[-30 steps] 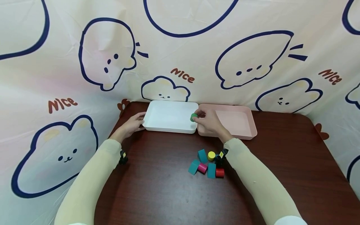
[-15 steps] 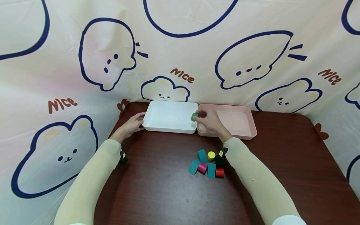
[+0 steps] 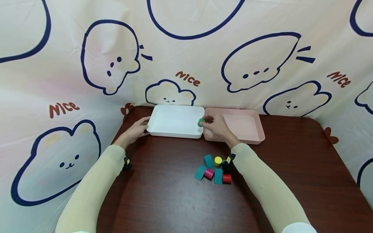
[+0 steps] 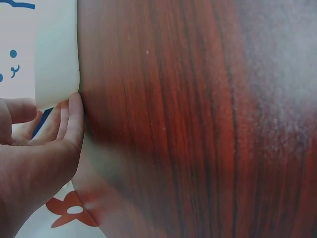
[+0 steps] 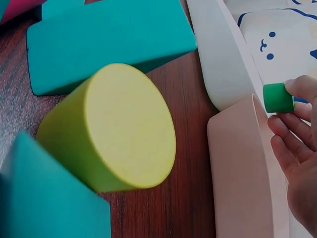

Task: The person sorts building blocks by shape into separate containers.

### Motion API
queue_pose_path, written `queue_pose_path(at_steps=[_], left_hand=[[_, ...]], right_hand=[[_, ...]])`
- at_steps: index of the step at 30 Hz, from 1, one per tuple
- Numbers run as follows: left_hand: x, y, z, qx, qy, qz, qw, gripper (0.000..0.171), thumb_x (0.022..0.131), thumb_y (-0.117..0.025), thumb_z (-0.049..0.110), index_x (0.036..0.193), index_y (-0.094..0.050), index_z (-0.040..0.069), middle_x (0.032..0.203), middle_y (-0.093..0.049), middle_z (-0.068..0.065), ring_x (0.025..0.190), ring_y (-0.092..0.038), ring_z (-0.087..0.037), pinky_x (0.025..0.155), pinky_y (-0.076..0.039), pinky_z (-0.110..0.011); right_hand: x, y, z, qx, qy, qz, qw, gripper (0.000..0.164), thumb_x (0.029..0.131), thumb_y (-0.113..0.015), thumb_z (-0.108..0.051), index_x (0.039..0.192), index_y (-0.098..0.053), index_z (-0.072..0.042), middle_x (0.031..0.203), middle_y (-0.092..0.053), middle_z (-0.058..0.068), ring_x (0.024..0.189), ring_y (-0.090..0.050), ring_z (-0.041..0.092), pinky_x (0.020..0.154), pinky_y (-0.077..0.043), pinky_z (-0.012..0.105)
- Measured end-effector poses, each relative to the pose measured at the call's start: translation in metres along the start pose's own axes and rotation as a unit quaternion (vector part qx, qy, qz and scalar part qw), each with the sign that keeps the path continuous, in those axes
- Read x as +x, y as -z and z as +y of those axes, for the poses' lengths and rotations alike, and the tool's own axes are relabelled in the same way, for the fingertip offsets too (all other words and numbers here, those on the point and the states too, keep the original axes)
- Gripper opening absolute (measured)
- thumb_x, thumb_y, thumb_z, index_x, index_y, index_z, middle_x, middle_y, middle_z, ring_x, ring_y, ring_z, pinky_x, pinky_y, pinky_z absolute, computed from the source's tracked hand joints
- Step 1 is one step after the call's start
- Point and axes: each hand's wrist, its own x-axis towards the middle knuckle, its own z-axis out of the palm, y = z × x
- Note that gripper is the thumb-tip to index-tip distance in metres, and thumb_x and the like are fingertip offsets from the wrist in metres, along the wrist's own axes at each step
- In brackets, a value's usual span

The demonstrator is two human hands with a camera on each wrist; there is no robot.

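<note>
Left hand [image 3: 134, 130], fingers relaxed, touching left end of white tray [image 3: 173, 120]; right hand [image 3: 218, 126], pinching green cylinder [image 3: 200, 122] by white tray's right rim, next to pink tray [image 3: 244, 125], best held lightly, clear of both rims; nearer, yellow cylinder [image 3: 218, 161] and teal blocks [image 3: 218, 176]

The right hand [image 5: 306, 171] pinches a green cylinder [image 5: 277, 97] near the rim of a pink tray [image 5: 240, 168]; a white tray [image 5: 218, 54] stands just beside. Closer to the camera, a yellow cylinder [image 5: 131, 126] sits between two teal blocks [image 5: 109, 44] on a wood-grain table [image 5: 185, 111].
</note>
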Motion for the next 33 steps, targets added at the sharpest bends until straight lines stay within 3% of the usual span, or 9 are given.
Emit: queue_pose_path(at_steps=[33], left_hand=[[-0.0018, 0.0000, -0.0004, 0.012, -0.004, -0.006, 0.9999, 0.058, 0.117, -0.032, 0.012, 0.172, -0.014, 0.017, 0.170, -0.024, -0.024, 0.151, -0.037, -0.042, 0.123, -0.033, -0.058]], right_hand=[[-0.0006, -0.0038, -0.0030, -0.011, -0.009, 0.004, 1.000, 0.022, 0.098, -0.078, -0.019, 0.114, -0.074, -0.005, 0.108, -0.071, 0.010, 0.102, -0.064, 0.027, 0.094, -0.056, 0.041]])
